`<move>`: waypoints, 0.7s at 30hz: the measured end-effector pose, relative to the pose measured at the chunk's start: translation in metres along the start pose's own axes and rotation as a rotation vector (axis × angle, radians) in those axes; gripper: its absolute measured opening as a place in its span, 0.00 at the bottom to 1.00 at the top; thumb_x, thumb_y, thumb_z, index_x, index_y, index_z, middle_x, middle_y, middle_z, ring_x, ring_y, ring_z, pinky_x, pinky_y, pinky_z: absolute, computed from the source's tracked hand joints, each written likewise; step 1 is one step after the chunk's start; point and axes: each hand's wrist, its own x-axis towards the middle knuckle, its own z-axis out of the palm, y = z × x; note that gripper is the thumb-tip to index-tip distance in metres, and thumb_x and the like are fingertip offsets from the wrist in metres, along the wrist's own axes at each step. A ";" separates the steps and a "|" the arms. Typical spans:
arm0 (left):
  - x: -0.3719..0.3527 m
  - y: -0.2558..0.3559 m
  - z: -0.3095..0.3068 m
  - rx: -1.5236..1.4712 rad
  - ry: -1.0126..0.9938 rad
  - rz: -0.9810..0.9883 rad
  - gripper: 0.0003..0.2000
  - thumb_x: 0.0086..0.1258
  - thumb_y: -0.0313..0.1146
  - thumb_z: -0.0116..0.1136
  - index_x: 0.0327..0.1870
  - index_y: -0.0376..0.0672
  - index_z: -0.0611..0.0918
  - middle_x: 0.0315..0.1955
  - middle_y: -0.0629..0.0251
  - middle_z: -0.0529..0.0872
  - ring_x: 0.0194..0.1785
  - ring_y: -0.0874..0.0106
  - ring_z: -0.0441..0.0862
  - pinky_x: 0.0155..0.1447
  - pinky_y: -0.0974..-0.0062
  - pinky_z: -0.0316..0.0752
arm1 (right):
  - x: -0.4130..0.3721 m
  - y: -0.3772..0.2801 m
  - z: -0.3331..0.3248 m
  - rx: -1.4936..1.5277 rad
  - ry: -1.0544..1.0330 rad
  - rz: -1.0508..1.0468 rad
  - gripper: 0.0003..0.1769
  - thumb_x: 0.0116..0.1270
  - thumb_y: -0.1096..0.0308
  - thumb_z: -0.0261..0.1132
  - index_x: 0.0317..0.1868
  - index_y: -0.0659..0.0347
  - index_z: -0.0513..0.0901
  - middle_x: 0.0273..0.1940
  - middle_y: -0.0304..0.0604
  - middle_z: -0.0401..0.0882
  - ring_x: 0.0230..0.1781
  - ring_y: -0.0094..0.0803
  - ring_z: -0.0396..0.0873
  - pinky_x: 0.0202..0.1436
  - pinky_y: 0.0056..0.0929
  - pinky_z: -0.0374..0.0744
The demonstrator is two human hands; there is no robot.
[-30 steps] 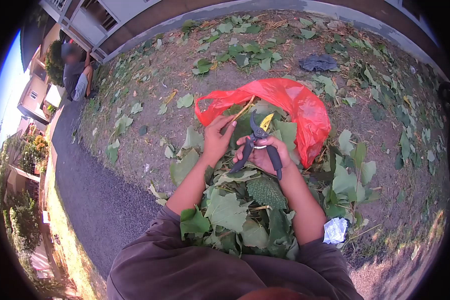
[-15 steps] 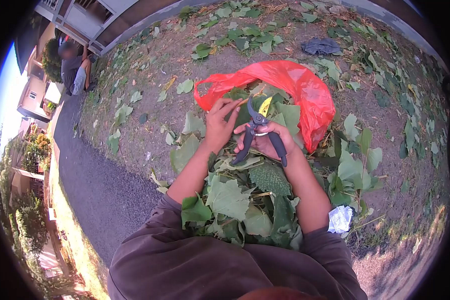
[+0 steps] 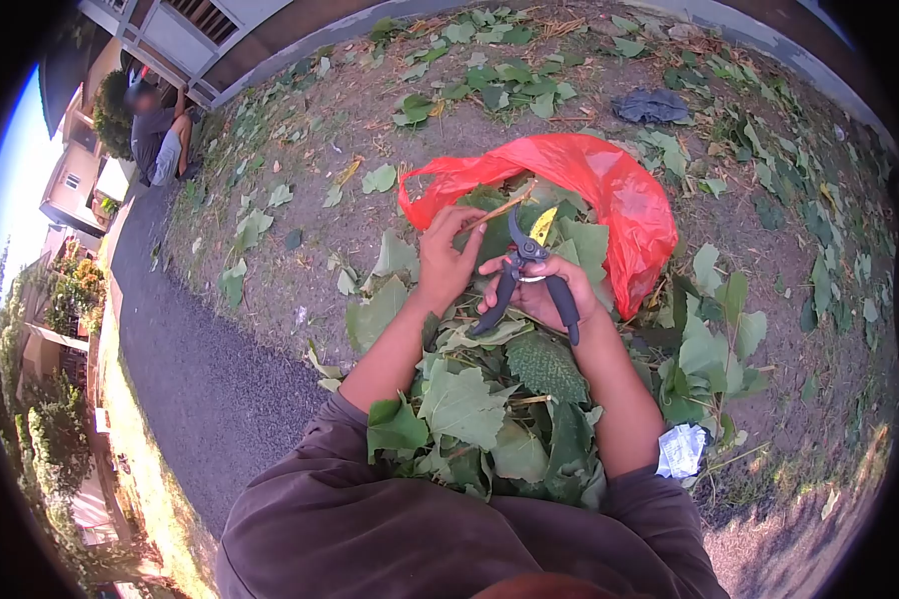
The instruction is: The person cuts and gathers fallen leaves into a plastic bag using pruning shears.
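My left hand (image 3: 449,255) pinches a thin brown stem (image 3: 501,208) that points up and right over the bag opening. In my right hand (image 3: 544,290) are pruning shears (image 3: 525,268) with dark handles; their blades are apart, close to the stem. A red plastic bag (image 3: 634,205) lies open just beyond both hands, with green leaves (image 3: 584,245) and a yellow piece (image 3: 542,226) at its mouth. Large green leaves (image 3: 459,404) are heaped between my forearms, against my body.
Leafy cuttings (image 3: 714,349) and a crumpled silvery wrapper (image 3: 681,450) lie to the right. A dark cloth (image 3: 651,106) is on the ground beyond the bag, among scattered leaves. Another person (image 3: 158,135) sits far off at the upper left, beside a paved path (image 3: 185,349).
The stem now sticks out further from my left hand, up and to the right. The view has shifted slightly, and the shears appear a little lower and further right, their blades still apart.
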 end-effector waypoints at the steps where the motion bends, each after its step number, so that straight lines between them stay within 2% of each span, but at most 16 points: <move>1: -0.001 0.000 -0.001 0.014 -0.007 0.008 0.09 0.71 0.21 0.65 0.50 0.35 0.86 0.47 0.54 0.88 0.52 0.57 0.89 0.56 0.64 0.83 | 0.001 0.001 -0.001 0.002 -0.003 0.002 0.37 0.68 0.57 0.56 0.68 0.81 0.73 0.53 0.65 0.86 0.56 0.57 0.85 0.73 0.54 0.73; 6: 0.000 -0.001 -0.001 0.020 -0.037 0.068 0.10 0.72 0.21 0.64 0.52 0.36 0.85 0.47 0.53 0.88 0.53 0.55 0.87 0.57 0.62 0.81 | 0.001 0.003 0.000 0.030 0.047 -0.031 0.33 0.69 0.59 0.55 0.66 0.79 0.75 0.58 0.63 0.84 0.56 0.58 0.85 0.72 0.55 0.74; 8: -0.001 -0.003 0.000 -0.003 -0.047 0.088 0.10 0.72 0.21 0.63 0.53 0.36 0.85 0.46 0.53 0.88 0.52 0.55 0.87 0.57 0.62 0.81 | 0.001 0.003 0.001 0.023 0.067 -0.035 0.33 0.69 0.59 0.55 0.66 0.79 0.75 0.56 0.63 0.84 0.55 0.58 0.85 0.71 0.55 0.75; 10: -0.003 0.000 -0.002 -0.016 -0.092 -0.016 0.11 0.73 0.21 0.63 0.54 0.37 0.85 0.46 0.53 0.88 0.52 0.55 0.86 0.56 0.62 0.80 | 0.001 0.003 0.002 0.020 0.086 -0.035 0.33 0.70 0.59 0.55 0.65 0.79 0.76 0.55 0.63 0.85 0.53 0.57 0.85 0.71 0.55 0.75; 13: -0.004 -0.003 -0.002 -0.006 -0.098 0.008 0.11 0.72 0.21 0.63 0.54 0.37 0.85 0.46 0.53 0.88 0.51 0.56 0.86 0.55 0.63 0.80 | 0.002 0.002 0.006 0.006 0.021 -0.046 0.31 0.71 0.59 0.54 0.64 0.78 0.77 0.50 0.62 0.85 0.51 0.55 0.85 0.68 0.55 0.77; 14: -0.004 -0.003 -0.002 -0.004 -0.099 0.007 0.11 0.72 0.21 0.63 0.54 0.37 0.85 0.46 0.53 0.88 0.51 0.56 0.86 0.55 0.63 0.80 | 0.001 0.003 0.008 0.028 0.084 -0.058 0.30 0.73 0.58 0.54 0.63 0.78 0.78 0.46 0.60 0.86 0.49 0.53 0.85 0.66 0.54 0.78; 16: -0.003 -0.005 0.000 0.015 -0.066 0.056 0.12 0.72 0.22 0.66 0.54 0.39 0.87 0.42 0.58 0.88 0.44 0.65 0.86 0.48 0.69 0.78 | 0.002 0.004 0.008 0.050 0.145 -0.073 0.29 0.75 0.57 0.53 0.61 0.77 0.79 0.43 0.58 0.86 0.47 0.51 0.85 0.64 0.53 0.79; 20: -0.002 -0.006 0.003 0.013 -0.061 0.068 0.12 0.72 0.22 0.66 0.55 0.39 0.87 0.41 0.58 0.88 0.45 0.65 0.86 0.50 0.69 0.79 | 0.004 0.007 -0.001 -0.021 0.245 -0.024 0.26 0.79 0.54 0.55 0.55 0.73 0.81 0.36 0.53 0.85 0.40 0.46 0.86 0.56 0.49 0.83; 21: -0.003 -0.004 0.002 0.010 -0.070 0.024 0.12 0.72 0.21 0.65 0.55 0.38 0.87 0.44 0.55 0.88 0.49 0.60 0.86 0.53 0.66 0.79 | 0.006 0.008 -0.002 -0.041 0.266 -0.007 0.25 0.80 0.52 0.56 0.53 0.70 0.81 0.33 0.51 0.84 0.38 0.44 0.86 0.53 0.47 0.84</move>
